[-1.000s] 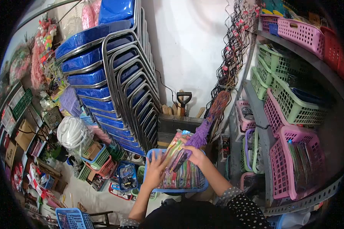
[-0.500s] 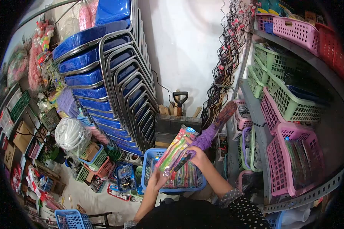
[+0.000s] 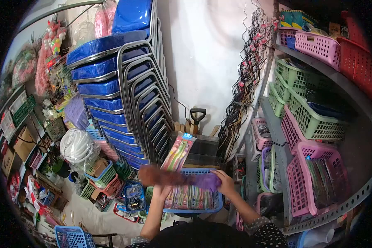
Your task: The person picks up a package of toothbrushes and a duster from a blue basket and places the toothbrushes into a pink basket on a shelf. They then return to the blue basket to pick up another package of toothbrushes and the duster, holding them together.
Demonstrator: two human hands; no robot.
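My right hand (image 3: 224,183) is closed at the purple end of a fluffy duster (image 3: 204,182). The duster is blurred by motion and lies level, its brown end to the left, crossing over my left hand. My left hand (image 3: 163,192) grips the lower part of a clear plastic pack (image 3: 180,151) with pink and green strips and a blue top. That pack stands tilted, its lower part hidden behind the duster. Underneath is a blue basket (image 3: 194,211) with several similar colourful packs (image 3: 190,198) in a row.
A tall stack of blue chairs (image 3: 97,87) rises at the left. Metal shelving (image 3: 273,136) on the right holds pink and green baskets (image 3: 316,118). Behind the blue basket are a black shovel handle (image 3: 198,115) and dark twisted branches (image 3: 242,95). Crates and bagged goods crowd the left floor.
The duster has swung from pointing up and right to lying level, pointing left across the pack. My right hand has moved right and down. The pack has shifted slightly left and up.
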